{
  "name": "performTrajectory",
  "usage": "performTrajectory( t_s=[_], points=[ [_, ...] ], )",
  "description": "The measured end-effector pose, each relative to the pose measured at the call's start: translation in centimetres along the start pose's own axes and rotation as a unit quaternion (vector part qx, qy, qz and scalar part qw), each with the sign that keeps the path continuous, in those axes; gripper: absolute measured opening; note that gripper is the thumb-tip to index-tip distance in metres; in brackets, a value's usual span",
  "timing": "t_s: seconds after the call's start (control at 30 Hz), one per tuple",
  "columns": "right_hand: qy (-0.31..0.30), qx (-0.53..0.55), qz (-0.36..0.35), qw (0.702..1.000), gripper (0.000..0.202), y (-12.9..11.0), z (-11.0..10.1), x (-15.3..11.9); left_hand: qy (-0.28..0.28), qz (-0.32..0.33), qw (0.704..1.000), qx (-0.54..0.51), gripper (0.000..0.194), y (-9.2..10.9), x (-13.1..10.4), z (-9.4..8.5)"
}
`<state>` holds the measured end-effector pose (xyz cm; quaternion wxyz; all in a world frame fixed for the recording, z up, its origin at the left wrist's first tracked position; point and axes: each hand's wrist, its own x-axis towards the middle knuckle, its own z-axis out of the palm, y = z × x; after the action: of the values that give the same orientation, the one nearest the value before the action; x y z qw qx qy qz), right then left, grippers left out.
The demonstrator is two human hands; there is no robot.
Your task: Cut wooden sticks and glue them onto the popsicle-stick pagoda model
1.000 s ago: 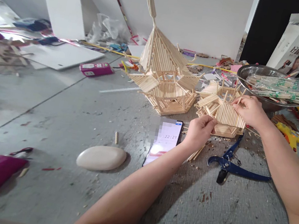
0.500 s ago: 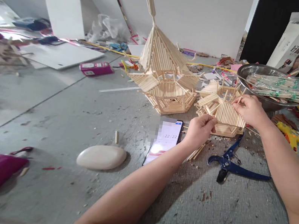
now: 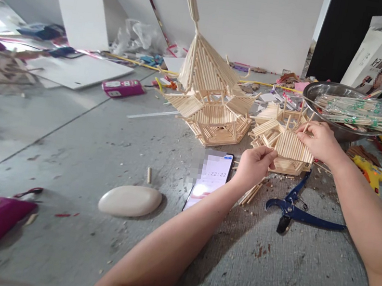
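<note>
Pinching stick panel [image 3: 294, 149] | left hand [image 3: 256, 165], right hand [image 3: 318, 139] both nearly closed | its sticks [image 3: 286, 143] slope lengthwise down toward viewer

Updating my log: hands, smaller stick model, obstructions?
Left hand, right hand at smaller stick model. Front roof panel between them. Blue cutter lying just in front.

Single head view, facing forward and down.
</note>
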<state>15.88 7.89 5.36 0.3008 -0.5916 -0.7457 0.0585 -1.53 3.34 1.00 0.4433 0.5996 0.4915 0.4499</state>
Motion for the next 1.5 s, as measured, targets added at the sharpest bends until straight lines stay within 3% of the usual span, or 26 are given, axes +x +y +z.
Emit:
performTrajectory(
  t_s=[0.57, 0.83, 1.5],
  points=[
    [-0.010, 0.022, -0.012, 1.000, 0.011, 0.30, -0.02, 0.02, -0.045, -0.030, 0.992, -0.112, 0.012, -0.02, -0.44, -0.76],
    [-0.016, 0.014, -0.005, 1.000, 0.010, 0.17, -0.13, 0.01, -0.037, -0.014, 0.997, -0.070, 0.022, -0.06, -0.17, -0.59],
    [-0.017, 0.014, -0.002, 1.000, 0.010, 0.16, -0.16, 0.01, -0.018, -0.024, 0.998, -0.063, 0.020, 0.05, -0.18, -0.21]
  ],
)
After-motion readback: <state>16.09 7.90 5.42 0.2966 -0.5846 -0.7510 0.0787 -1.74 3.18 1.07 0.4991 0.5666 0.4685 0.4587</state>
